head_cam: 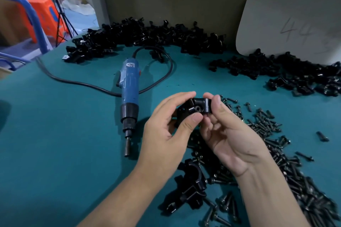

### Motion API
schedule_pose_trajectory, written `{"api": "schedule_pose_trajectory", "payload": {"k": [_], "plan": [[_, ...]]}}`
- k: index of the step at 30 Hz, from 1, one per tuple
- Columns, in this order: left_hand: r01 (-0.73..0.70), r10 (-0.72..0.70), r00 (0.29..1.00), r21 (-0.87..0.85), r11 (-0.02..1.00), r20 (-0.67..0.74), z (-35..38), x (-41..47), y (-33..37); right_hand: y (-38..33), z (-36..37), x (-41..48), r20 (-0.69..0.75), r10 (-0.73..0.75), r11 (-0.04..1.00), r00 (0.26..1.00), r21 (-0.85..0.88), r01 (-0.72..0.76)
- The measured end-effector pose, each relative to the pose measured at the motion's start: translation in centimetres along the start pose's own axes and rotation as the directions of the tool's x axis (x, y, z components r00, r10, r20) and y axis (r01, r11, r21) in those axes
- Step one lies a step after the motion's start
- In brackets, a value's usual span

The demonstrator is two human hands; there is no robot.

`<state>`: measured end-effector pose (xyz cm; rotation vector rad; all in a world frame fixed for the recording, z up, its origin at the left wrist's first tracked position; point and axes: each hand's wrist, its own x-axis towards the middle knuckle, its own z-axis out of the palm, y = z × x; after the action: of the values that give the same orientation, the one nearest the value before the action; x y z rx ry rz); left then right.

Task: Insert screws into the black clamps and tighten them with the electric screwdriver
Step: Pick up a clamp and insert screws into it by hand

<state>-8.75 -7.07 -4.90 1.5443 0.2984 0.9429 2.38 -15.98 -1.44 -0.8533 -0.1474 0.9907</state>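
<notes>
- Head view: the fingers (pixel 191 121) of the left hand (pixel 164 134) are curled round one end of a black clamp (pixel 198 108). The thumb and forefinger of the right hand (pixel 236 140) pinch its other end. The clamp is held in the air, to the right of the electric screwdriver (pixel 130 94).
- A round hole faces the camera. Whether a screw already sits in it cannot be told.
- The clamp looks like stiff moulded plastic, light and smooth. It is probably best gripped by its flat outer sides, leaving the hole uncovered.
- The screwdriver lies untouched on the green table (pixel 55 143), tip towards the person, with its cable looping behind it.
- Loose black screws (pixel 267 125) are spread to the right of the screwdriver.
- A heap of clamps (pixel 147 37) lies beyond the screwdriver, and a few more clamps (pixel 191 186) lie nearer the person.
</notes>
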Motion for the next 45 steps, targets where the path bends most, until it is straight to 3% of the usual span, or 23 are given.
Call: {"api": "schedule_pose_trajectory", "payload": {"k": [13, 19, 33, 40, 45], "plan": [[-0.017, 0.02, 0.999, -0.07, 0.997, 0.032, 0.1, -0.1, 0.4, -0.6, -0.2, -0.4, 0.077, 0.106, 0.955, 0.991, 0.269, -0.123], [-0.047, 0.047, 0.999, -0.041, 0.998, -0.005, 0.1, -0.1, 0.4, 0.2, 0.1, -0.1, 0.066, 0.061, 0.997, 0.996, -0.053, -0.058], [-0.07, 0.072, 0.996, 0.05, 0.996, -0.05, 0.3, -0.4, 0.4, 0.5, 0.0, -0.1, 0.09, 0.013, 0.981, 0.996, -0.195, 0.005], [-0.024, 0.023, 0.998, -0.014, 1.0, -0.053, 0.2, -0.4, 0.9, 0.4, 0.1, -0.3, 0.09, 0.003, 0.975, 0.996, -0.223, 0.017], [-0.034, 0.039, 0.998, 0.083, 0.996, -0.053, 0.2, -0.4, 0.7, 0.5, 0.2, -0.2, 0.077, -0.013, 0.973, 0.997, -0.229, 0.031]]}}
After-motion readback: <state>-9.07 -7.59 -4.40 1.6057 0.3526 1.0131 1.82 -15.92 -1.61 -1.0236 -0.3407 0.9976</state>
